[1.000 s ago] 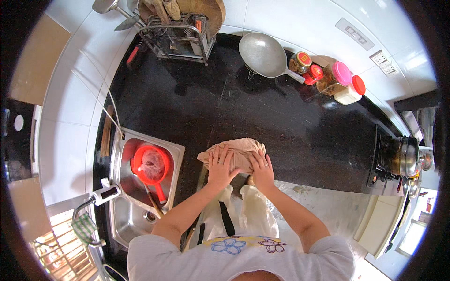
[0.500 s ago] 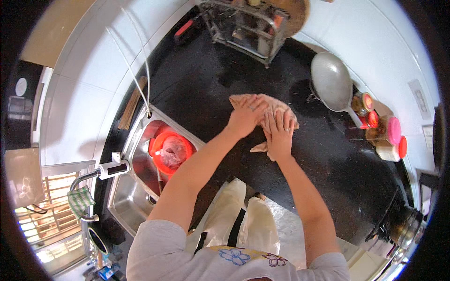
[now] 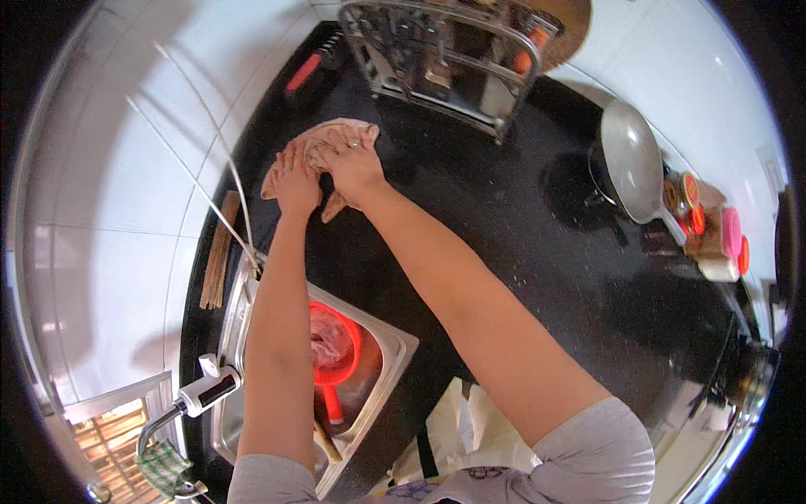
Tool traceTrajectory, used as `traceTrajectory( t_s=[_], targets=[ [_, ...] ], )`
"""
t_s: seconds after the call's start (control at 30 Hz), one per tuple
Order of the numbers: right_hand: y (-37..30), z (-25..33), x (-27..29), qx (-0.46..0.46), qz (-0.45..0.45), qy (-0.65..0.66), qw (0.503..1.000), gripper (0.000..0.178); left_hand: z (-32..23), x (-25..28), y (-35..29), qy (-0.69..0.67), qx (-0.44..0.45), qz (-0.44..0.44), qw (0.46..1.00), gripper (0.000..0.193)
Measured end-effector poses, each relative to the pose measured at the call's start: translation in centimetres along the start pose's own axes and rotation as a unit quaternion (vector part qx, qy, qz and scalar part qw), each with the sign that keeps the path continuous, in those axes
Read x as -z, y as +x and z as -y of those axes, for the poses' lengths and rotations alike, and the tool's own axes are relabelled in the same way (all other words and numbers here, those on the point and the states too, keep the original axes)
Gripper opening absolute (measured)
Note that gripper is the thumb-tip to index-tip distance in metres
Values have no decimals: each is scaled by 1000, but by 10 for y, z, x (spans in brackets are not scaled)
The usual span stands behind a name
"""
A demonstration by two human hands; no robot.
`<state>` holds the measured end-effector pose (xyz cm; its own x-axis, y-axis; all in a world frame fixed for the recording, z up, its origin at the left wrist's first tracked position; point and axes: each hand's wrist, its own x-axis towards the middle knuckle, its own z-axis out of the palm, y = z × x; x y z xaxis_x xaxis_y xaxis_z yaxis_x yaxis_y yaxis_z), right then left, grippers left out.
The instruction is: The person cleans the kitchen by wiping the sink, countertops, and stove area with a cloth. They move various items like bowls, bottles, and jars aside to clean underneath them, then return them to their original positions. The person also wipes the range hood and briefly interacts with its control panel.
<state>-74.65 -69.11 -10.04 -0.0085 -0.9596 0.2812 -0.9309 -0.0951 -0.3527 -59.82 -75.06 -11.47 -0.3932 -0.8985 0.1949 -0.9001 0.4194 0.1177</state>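
White tiled walls [image 3: 667, 55] curve around this kitchen corner, and against them runs a wide black surface [image 3: 495, 218]. From where I stand, the steel sink [image 3: 398, 349] fills the lower left of the frame, partly hidden by the left forearm. At the upper centre, a metal rack [image 3: 445, 109] stands upright near the wall, probably to keep its utensils together. Right of it, a grey pan [image 3: 631, 164] seems raised on a small stand, perhaps because its bottom is round; lidded jars [image 3: 727, 235] cluster by its handle. Inside the sink sits a red strainer [image 3: 358, 344], likely there so drips stay in the basin. A crumpled pinkish-beige cloth [image 3: 314, 134] lies at the upper left of the frame, between rack and sink. Both the left hand [image 3: 295, 183] and the right hand [image 3: 354, 170] rest on it side by side, fingers extended across the fabric, not clenched, an arrangement that seems to spread pressure. Whether the thumbs pinch it, I can't tell. Smallest, a ring [image 3: 354, 144] sits on a right finger.
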Motion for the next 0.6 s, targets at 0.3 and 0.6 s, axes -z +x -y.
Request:
traceTrajectory(
  t_s=[0.3,0.6],
  targets=[
    [-284,10,136,-52,84,51,994,68,-131,58,-228,-131,-196,154,960,58],
    [-278,-131,168,-267,-28,-60,962,83,-314,4,-100,-155,-341,16,927,54]
  ],
)
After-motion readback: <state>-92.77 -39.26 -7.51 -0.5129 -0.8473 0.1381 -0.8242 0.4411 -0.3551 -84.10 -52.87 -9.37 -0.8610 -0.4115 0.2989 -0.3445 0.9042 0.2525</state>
